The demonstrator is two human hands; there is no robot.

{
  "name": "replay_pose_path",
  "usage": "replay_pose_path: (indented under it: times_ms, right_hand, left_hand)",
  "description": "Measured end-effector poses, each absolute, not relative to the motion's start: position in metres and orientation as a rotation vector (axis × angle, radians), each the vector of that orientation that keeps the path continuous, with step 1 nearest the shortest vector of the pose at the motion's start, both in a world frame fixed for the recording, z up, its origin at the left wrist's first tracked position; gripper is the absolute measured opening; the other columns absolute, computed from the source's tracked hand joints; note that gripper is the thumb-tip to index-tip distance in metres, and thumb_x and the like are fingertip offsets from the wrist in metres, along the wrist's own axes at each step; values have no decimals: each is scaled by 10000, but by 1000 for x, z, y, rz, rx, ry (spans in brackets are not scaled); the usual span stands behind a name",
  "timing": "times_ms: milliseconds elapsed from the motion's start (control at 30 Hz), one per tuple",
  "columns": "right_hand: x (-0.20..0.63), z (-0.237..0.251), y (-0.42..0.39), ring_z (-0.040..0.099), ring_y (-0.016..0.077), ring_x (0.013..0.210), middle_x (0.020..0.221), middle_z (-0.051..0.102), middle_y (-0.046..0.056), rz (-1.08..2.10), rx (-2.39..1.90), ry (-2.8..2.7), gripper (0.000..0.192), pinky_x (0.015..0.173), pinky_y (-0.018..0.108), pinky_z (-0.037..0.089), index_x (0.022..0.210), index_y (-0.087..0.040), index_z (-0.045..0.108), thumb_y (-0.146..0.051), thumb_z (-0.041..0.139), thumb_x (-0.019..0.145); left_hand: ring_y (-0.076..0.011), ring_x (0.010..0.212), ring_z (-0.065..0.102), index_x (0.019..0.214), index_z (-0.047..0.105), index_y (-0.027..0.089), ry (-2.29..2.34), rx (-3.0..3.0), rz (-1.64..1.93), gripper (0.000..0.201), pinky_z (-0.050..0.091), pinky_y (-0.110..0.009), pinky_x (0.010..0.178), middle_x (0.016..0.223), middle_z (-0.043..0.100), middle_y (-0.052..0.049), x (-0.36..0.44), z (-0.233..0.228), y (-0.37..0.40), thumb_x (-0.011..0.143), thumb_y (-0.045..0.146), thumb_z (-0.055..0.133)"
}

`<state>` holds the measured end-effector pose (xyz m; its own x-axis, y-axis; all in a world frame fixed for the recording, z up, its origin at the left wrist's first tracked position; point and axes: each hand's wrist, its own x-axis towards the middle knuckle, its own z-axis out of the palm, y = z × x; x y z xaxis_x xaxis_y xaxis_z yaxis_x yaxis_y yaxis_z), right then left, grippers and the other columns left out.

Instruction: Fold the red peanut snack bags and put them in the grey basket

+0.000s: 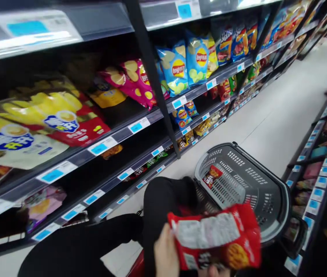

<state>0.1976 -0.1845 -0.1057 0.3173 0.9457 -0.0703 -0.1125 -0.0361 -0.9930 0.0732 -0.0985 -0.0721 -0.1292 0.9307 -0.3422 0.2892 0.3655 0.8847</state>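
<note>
A red snack bag [212, 236] with white text panels and a round cookie picture is in front of me, low in the view. My left hand [166, 252] is closed on the bag's left end, slightly blurred. At the bag's lower edge, the fingertips of my right hand [213, 271] press against it; most of that hand is cut off by the frame. Just beyond the bag, a grey shopping basket [238, 154] stands on the floor. Inside it lies a smaller red snack packet [212, 176], with a bit of something red behind the held bag.
Shelves of snack bags run along the left, including pink chips [136, 80], blue chips [177, 69] and large red-yellow bags [71, 119]. Price tags line the shelf edges [102, 146]. My bent knees [163, 200] are near the lower shelves. A pale aisle floor [279, 104] leads away; another shelf [321, 184] borders the right.
</note>
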Motion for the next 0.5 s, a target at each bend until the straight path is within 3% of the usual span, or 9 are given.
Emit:
replay_pose_path:
  times_ms: [100,200,333,400,500]
  right_hand:
    - [248,-134,-167,642,313,873,1032,660,9,962,-1359,-601,732,652,467,541,1295,-423,348,-403,662,634]
    - [331,-185,-136,662,250,755,917,678,45,718,-1469,-41,581,638,408,554,1222,-281,456,-381,646,683]
    - [423,-289,-98,639,194,638,803,659,0,749,-1681,140,659,599,342,548,1065,-208,539,-288,798,465]
    - [438,-343,-85,630,188,623,763,648,-5,814,-1747,132,627,584,319,538,986,-175,560,-278,808,420]
    - [430,-409,-69,625,190,638,717,631,-8,875,-1764,141,565,592,310,526,919,-149,563,-309,793,430]
  left_hand:
    - [-221,646,639,890,644,223,1307,1188,452,426,513,-269,572,673,671,-81,121,-87,-92,728,593,508]
    - [-178,494,605,805,664,249,1162,1258,289,291,487,-242,476,563,638,-41,131,-85,-62,749,505,538]
    - [-175,523,587,732,647,234,1693,1316,546,303,515,-272,577,521,599,-9,87,-89,4,738,517,536]
    - [-174,504,570,733,636,216,1904,1300,451,345,510,-271,534,521,596,0,56,-103,35,687,551,568]
    - [-195,603,618,742,633,200,2068,1249,254,415,528,-274,599,571,625,-2,11,-134,59,629,598,591]
